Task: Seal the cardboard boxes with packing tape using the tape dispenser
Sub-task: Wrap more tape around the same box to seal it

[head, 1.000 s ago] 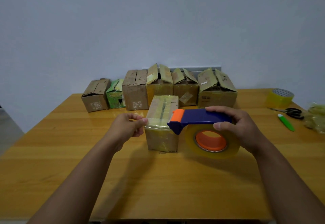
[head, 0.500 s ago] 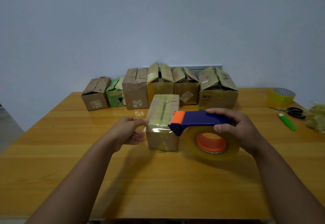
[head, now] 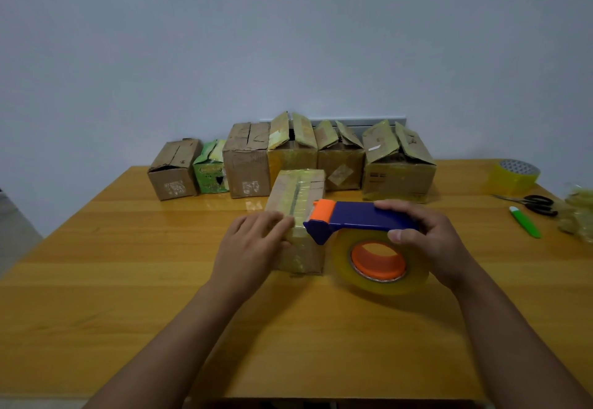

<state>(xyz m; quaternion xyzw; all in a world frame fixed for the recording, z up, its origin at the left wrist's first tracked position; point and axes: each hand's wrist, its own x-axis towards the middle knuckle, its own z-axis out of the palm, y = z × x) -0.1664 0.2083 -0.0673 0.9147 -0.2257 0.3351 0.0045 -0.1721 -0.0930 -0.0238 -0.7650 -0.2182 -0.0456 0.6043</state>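
Box (head: pixel 296 216): near centre of table (head: pixel 128 280), flaps down, tape strip along the top seam.
Left hand (head: pixel 253 245): flat and open on the box's near-left top edge, likely pressing tape down and keeping the box from sliding.
Right hand (head: pixel 426 241): clamped round the dispenser (head: pixel 359 222) handle; roll hangs just right of the box, cutter end at the near top edge, probably to cut the strip.
Far row (head: pixel 321 158): six boxes, several flaps standing open, unsealed.
Far right: spare roll (head: pixel 513 176), scissors (head: pixel 536 204).
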